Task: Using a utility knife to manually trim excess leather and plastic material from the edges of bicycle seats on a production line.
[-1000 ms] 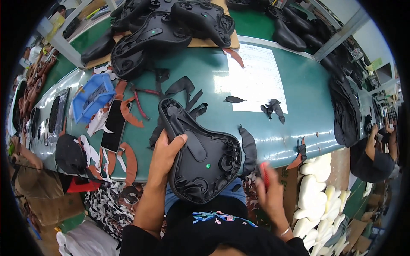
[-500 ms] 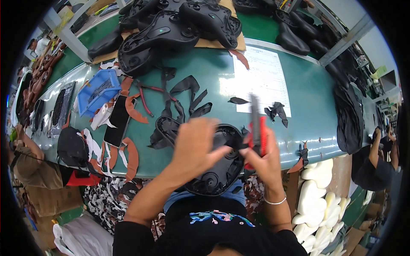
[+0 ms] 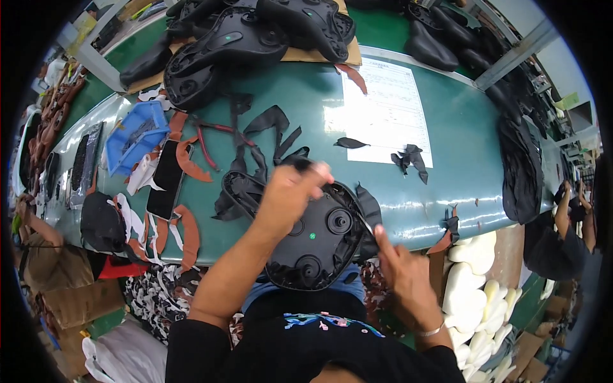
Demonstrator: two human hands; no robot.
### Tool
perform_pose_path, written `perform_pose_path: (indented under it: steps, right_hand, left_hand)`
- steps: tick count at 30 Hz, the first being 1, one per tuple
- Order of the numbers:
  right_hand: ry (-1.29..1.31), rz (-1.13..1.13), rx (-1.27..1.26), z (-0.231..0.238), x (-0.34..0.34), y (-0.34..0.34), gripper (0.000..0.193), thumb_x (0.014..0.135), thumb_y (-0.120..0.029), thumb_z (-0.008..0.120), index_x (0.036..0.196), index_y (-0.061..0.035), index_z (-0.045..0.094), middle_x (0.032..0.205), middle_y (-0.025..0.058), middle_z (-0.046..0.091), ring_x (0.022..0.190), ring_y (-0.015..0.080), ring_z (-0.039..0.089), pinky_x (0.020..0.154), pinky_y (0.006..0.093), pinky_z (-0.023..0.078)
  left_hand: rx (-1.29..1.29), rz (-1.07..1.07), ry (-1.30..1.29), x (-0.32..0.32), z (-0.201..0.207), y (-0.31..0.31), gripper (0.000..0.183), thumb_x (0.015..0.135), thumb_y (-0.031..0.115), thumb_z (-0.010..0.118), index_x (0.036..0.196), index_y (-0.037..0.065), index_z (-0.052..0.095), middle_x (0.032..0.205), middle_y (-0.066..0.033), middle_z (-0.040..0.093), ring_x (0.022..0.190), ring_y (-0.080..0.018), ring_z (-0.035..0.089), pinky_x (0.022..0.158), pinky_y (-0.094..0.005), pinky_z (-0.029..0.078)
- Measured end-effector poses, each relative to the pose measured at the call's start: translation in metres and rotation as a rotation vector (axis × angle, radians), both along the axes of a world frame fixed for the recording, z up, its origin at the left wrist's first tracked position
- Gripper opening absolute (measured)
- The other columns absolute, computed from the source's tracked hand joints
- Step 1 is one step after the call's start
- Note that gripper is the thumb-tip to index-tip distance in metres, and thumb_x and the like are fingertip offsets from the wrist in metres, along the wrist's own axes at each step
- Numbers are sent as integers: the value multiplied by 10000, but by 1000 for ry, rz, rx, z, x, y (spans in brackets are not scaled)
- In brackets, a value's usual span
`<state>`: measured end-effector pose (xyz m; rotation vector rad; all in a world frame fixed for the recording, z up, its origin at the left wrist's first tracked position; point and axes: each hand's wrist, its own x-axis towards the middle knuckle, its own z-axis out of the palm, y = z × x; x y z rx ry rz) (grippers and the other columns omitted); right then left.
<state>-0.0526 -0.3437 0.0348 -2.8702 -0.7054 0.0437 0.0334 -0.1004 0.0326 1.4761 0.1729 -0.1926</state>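
Clamped right hand point(image 3: 405, 271) on thin tool point(image 3: 366, 224) at rim of black saddle point(image 3: 303, 250), couldn't tell grip of left hand point(image 3: 290, 195); seemingly cut black strips point(image 3: 273, 115), left rim unfinished

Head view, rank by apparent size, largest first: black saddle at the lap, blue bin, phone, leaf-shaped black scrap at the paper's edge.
1. Black saddle, partly hidden
2. Blue bin
3. Phone, partly covered
4. Leaf-shaped black scrap

Bright; white glare on green table point(image 3: 456, 121); edges bowed, corners black.
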Motion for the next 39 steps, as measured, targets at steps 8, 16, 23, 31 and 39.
perform_pose_path:
  steps: [8, 16, 23, 31, 39]
  right_hand:
    - [72, -143, 35, 18, 11, 17, 565, 834, -121, 606, 1366, -194, 430, 659, 114, 551, 520, 319, 541, 481, 419, 415]
    - [-26, 11, 224, -7, 36, 13, 556, 838, -118, 605, 1362, -203, 439, 652, 93, 521, 521, 295, 546, 458, 394, 412]
    - [-40, -18, 411, -13, 36, 9, 522, 817, -63, 621, 1315, -142, 487, 743, 124, 603, 585, 299, 588, 510, 364, 452]
    - [-122, -4, 524, -15, 42, 14, 495, 827, -82, 622, 1302, -154, 506, 678, 103, 558, 538, 295, 559, 489, 362, 442]
    - [-4, -167, -54, 1, -2, 46, 569, 883, -172, 547, 1412, -147, 341, 645, 119, 542, 512, 327, 556, 450, 425, 417]
  left_hand:
    - [411, -155, -519, -1, 19, 7, 158, 773, 118, 654, 699, 37, 539, 663, -63, 502, 588, -157, 470, 531, -292, 393]
    - [944, -186, -930, 32, -22, 11, 251, 613, 218, 757, 700, 98, 554, 644, -3, 509, 662, -208, 525, 487, -356, 415]
    - [772, -217, -985, 35, -24, 14, 281, 638, 239, 763, 653, 87, 528, 595, -17, 519, 578, -202, 513, 467, -341, 383]
    - [754, -194, -962, 33, -24, 15, 290, 630, 215, 767, 648, 74, 514, 590, -39, 519, 549, -213, 511, 457, -345, 369]
    - [288, 87, -694, 33, -10, 19, 330, 722, 154, 766, 585, 49, 485, 564, 19, 508, 543, -121, 475, 454, -290, 338]
